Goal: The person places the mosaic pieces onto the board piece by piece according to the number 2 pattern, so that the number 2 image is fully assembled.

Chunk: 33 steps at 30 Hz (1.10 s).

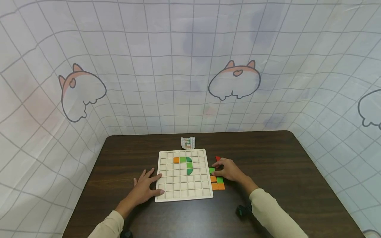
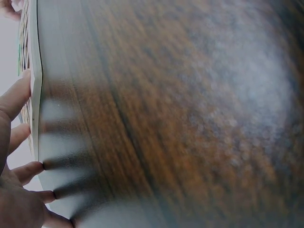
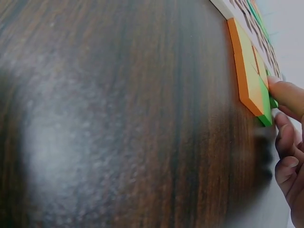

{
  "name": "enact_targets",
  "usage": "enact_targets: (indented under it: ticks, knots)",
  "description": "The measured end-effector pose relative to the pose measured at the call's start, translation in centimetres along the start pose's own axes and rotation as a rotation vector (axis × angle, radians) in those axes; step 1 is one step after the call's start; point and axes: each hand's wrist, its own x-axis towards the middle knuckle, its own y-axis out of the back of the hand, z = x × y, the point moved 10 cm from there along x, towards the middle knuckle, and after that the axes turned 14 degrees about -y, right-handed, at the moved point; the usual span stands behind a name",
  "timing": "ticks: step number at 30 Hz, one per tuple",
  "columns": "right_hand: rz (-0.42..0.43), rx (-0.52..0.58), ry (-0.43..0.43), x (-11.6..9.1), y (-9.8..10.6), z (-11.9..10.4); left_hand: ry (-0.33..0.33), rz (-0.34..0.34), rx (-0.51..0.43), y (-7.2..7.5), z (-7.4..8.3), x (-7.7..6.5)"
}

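Note:
A cream gridded board (image 1: 174, 195) lies on the dark wooden table. Its upper part holds an orange square tile (image 1: 176, 160), light green squares (image 1: 182, 159) and dark green round-edged tiles (image 1: 189, 171). My left hand (image 1: 144, 185) rests at the board's left edge, fingers spread, thumb and index tip on the rim. At the right edge, my right hand (image 1: 228, 169) pinches a green square tile (image 1: 212, 170) between thumb and index finger. Below that hand sit orange tiles (image 3: 248, 71) and another green tile (image 3: 265, 102). A red piece (image 1: 218, 158) is partly hidden behind the fingers.
A small printed card (image 1: 188, 143) with a coloured pattern lies just beyond the board's far edge. Near the right forearm is a small black device (image 1: 242, 211). White grid-patterned cloth (image 1: 190, 72) with animal drawings stands behind and beside the table (image 1: 268, 148).

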Motion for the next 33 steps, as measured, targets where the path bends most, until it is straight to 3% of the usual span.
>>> enact_targets:
  ticks: [33]
  knots:
    - [0.046,-0.064,-0.015,0.18,-0.10,-0.50,-0.010,0.002,0.000,0.03,0.11,-0.09]
